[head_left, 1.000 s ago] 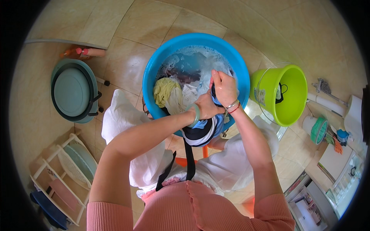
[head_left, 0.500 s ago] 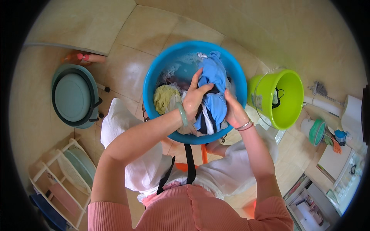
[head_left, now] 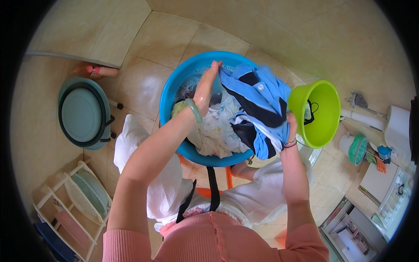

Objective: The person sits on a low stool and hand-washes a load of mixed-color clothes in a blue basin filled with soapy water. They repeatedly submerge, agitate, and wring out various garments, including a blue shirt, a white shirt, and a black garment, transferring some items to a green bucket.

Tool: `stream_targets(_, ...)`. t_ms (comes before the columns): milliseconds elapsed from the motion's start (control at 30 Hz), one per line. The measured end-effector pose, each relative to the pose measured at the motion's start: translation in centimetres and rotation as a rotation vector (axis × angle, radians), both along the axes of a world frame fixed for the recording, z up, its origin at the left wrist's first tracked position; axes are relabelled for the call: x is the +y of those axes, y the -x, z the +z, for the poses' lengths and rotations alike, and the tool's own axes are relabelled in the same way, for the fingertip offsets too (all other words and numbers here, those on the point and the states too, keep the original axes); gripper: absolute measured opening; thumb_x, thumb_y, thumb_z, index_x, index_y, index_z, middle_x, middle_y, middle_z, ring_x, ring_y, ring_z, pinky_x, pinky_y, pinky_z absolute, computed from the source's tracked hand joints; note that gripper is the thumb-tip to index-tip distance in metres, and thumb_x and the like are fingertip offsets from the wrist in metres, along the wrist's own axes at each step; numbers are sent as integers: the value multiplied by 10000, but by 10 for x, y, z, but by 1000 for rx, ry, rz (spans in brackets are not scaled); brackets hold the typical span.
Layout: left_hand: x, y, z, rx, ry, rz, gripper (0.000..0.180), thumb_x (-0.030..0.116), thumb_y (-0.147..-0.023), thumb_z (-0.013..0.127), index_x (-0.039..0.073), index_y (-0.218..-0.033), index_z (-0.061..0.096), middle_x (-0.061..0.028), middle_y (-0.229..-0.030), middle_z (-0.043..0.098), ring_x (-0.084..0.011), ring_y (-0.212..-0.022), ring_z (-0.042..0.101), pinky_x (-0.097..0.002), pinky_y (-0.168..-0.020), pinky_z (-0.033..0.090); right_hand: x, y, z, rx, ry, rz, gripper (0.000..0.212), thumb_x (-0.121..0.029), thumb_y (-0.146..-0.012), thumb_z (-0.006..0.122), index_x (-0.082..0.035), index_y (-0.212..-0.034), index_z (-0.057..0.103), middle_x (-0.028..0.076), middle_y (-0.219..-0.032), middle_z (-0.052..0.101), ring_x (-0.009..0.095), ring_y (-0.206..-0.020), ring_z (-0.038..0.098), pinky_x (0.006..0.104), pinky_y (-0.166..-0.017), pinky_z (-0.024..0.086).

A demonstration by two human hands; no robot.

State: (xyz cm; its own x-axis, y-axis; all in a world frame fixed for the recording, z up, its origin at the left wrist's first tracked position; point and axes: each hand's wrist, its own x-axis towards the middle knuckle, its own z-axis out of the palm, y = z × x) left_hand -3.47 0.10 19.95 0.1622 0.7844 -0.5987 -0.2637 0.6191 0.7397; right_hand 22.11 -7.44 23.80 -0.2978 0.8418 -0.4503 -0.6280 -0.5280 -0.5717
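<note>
A bundled blue garment with black panels and white trim [head_left: 257, 94] is lifted over the right side of a blue basin [head_left: 168, 91]. My right hand [head_left: 291, 126] is closed on its right side, with part of the fingers hidden by cloth. At its upper left corner, the fingertips of my left hand [head_left: 205, 89] pinch the edge; the thumb is hidden. Below in the basin lie wet white and cream clothes [head_left: 211, 135], a bit of yellow-green cloth [head_left: 178, 108] and dark cloth in sudsy water.
Right of the basin stands a lime-green bucket [head_left: 325, 131] with a wire handle and a black-and-white item inside. A folded grey-green basin [head_left: 80, 113] leans at the left wall near pink bottles [head_left: 104, 71]. A white rack [head_left: 65, 179] holds more basins at lower left.
The blue garment has risen out of the basin and shifted right, spreading wider. My right hand moved right with it; my left hand moved slightly left and up. More white clothes show below.
</note>
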Motion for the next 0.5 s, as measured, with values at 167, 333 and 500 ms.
stream_targets(167, -1, -15, 34, -693, 218, -63, 870, 757, -865, 463, 137, -1472, 412, -94, -1545, 359, -323, -1404, 336, -569, -1146, 246, 5, -5, 13, -337, -250, 126, 618, -26, -574, 650, 51, -1186, 611, 121, -1073, 695, 215, -993, 651, 331, -884, 505)
stream_targets(333, 0, -9, 56, -605, 186, 77, 582, 533, -924, 563, 79, -1289, 575, -110, -1267, 629, -269, -1131, 605, -429, -1019, 461, -5, -9, -17, -380, -234, 60, 422, 79, -652, 762, -28, -1053, 682, 41, -980, 713, 133, -895, 656, 288, -826, 507)
stream_targets(500, -2, -6, 53, -587, 279, 74, 558, 475, -877, 600, 84, -1275, 582, -102, -1218, 646, -265, -1070, 617, -416, -996, 476, -3, -9, -5, -384, -231, 31, 451, 112, -661, 730, -33, -1085, 673, 38, -1014, 704, 148, -956, 648, 299, -841, 510)
